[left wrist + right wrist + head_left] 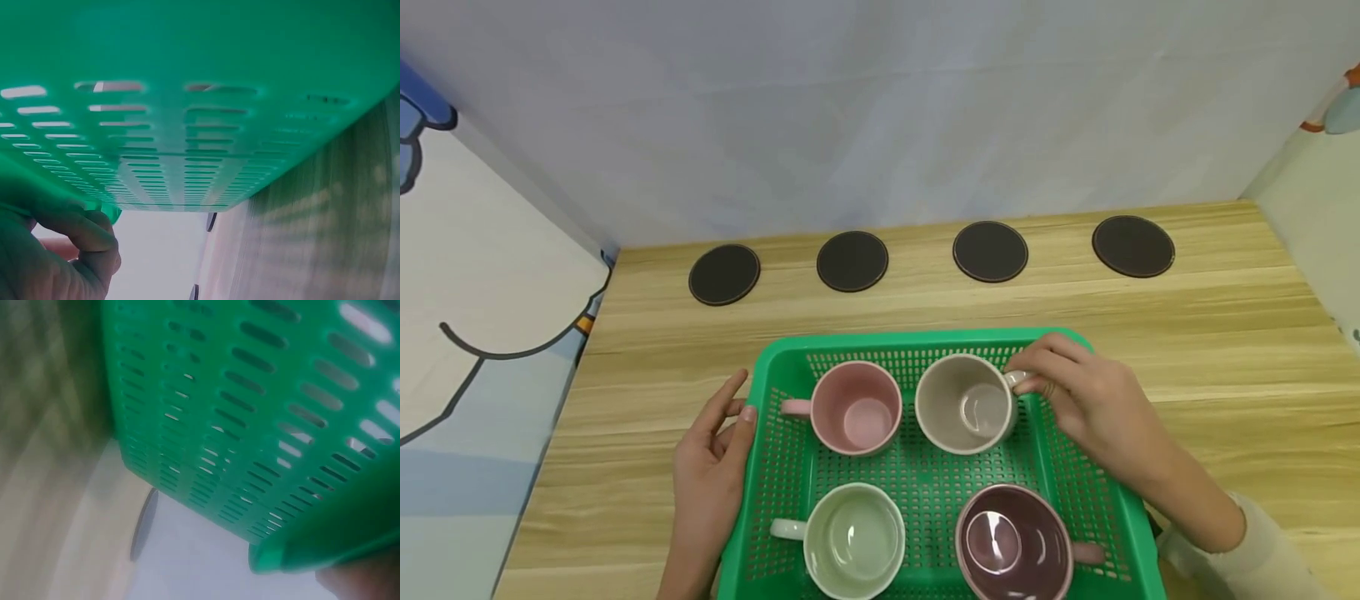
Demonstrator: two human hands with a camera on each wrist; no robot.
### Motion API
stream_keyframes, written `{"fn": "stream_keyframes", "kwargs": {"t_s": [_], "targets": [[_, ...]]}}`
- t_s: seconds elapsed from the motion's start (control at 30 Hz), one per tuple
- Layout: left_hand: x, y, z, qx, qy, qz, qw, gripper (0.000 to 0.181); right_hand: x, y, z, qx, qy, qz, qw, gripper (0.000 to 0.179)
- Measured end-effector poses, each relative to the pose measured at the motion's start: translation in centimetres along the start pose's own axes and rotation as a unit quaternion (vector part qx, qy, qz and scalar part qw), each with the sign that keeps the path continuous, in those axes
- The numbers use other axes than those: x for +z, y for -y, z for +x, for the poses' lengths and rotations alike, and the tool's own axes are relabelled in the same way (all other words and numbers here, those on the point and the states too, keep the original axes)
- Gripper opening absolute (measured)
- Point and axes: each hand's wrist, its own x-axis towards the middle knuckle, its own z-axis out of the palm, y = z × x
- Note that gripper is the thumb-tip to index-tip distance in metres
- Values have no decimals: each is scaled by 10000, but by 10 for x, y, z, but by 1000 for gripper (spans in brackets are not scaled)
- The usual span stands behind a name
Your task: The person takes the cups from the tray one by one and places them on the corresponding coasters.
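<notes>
A green plastic basket with slotted walls holds a pink mug, a beige mug, a pale green mug and a dark purple mug. With its thumb and fingers my right hand pinches the handle of the beige mug, which stands inside the basket at the far right. My left hand is at the basket's left rim, its thumb against the edge and its fingers outside, loosely bent. The left wrist view shows the basket's side wall above those fingers.
Four black round coasters, the leftmost and the rightmost among them, lie in a row along the back of the wooden table. Behind them rises a pale cloth wall; printed panels stand at both sides.
</notes>
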Motion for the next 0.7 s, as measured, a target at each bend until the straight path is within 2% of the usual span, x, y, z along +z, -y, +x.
{"fn": "stream_keyframes", "kwargs": {"t_s": [0.07,0.17,0.37,0.6,0.7], "targets": [[0,1,0,32,15,-67,10000,40,-2,0,1,118,-81,225,9996,8],[0,2,0,53,63,-189,9998,39,-5,1,5,228,-222,585,9978,22],[-1,4,1,42,166,-212,9996,37,-17,2,14,414,-515,1085,9919,30],[-5,2,3,-86,381,-2,9992,39,-40,-2,21,1217,-465,1246,9836,29],[-7,2,4,-144,513,-51,9986,41,-48,-7,22,1346,-567,1276,9810,25]]}}
